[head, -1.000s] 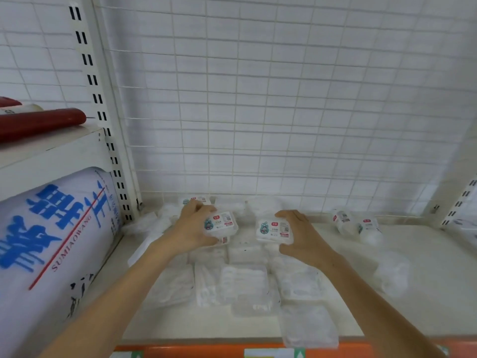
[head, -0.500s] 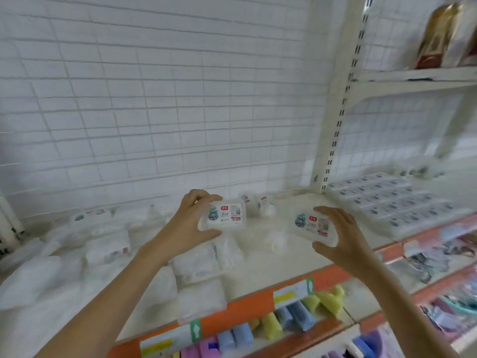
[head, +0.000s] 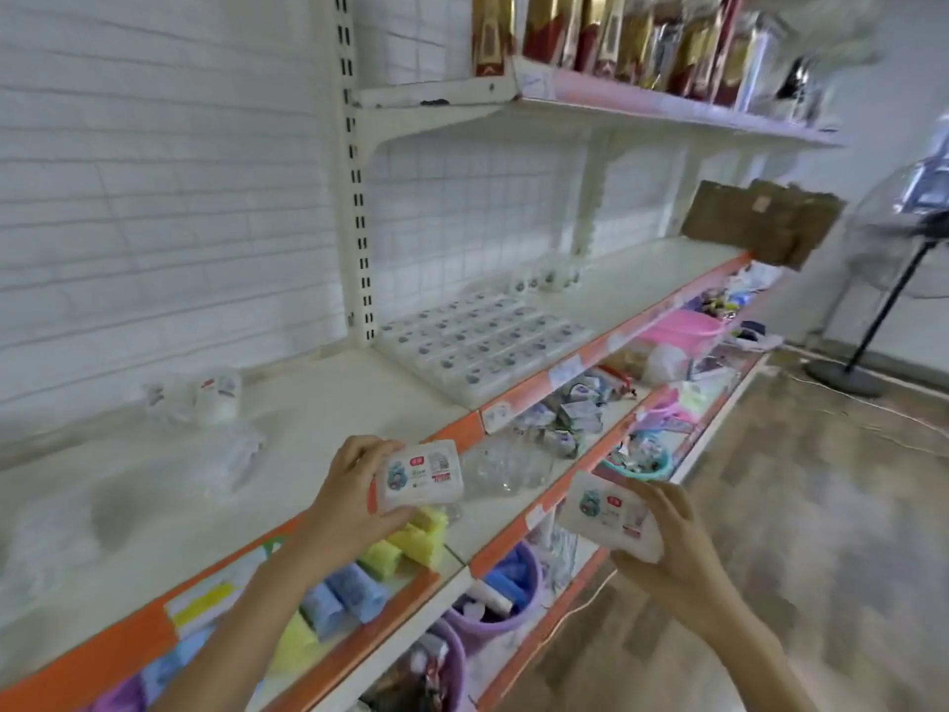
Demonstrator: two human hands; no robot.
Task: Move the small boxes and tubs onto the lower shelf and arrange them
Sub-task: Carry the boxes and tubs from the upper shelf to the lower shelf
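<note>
Left hand (head: 345, 498) fingers gripping labelled box (head: 420, 476), right hand (head: 667, 552) gripping another box (head: 608, 516)

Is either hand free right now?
No: the left hand grips one small box and the right hand grips another small box.

glossy plastic boxes (head: 420, 477), matt shelf (head: 154, 511)

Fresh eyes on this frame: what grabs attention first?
Two small white boxes held up in the foreground: the left hand grips one box, the right hand grips another box, both in front of the orange shelf edge. Further along the white shelf, a neat grid of boxes lies flat by the upright post.
</note>
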